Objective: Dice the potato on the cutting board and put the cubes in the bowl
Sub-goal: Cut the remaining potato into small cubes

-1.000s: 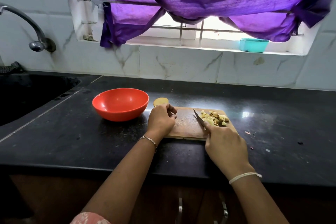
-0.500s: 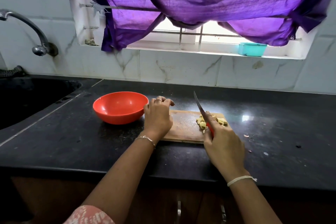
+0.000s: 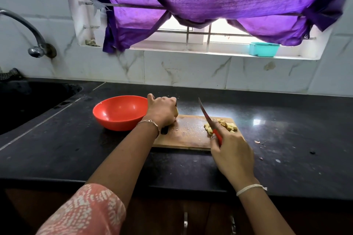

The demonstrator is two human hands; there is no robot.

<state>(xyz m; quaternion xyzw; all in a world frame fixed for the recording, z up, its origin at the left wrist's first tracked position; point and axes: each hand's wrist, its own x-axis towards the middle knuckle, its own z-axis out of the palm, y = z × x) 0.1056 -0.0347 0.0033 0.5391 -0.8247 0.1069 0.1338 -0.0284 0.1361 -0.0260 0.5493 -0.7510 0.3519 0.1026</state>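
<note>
A wooden cutting board (image 3: 188,133) lies on the black counter, with a small heap of potato cubes (image 3: 226,126) at its far right. My right hand (image 3: 232,155) grips a red-handled knife (image 3: 207,117), blade tilted up and away over the board beside the cubes. My left hand (image 3: 162,110) curls over a potato piece (image 3: 177,111) at the board's far left corner; only a yellow sliver of the piece shows. The red bowl (image 3: 120,112) stands just left of that hand and holds nothing.
A dark sink (image 3: 28,101) with a curved tap (image 3: 28,30) lies at the left. The black counter (image 3: 286,139) stretches right, with a few small scraps (image 3: 257,142) on it. A teal box (image 3: 264,49) sits on the window sill under a purple curtain.
My left hand left the board's middle and reached back to close over the potato piece by the bowl. The knife blade lifted off the cubes and now points up.
</note>
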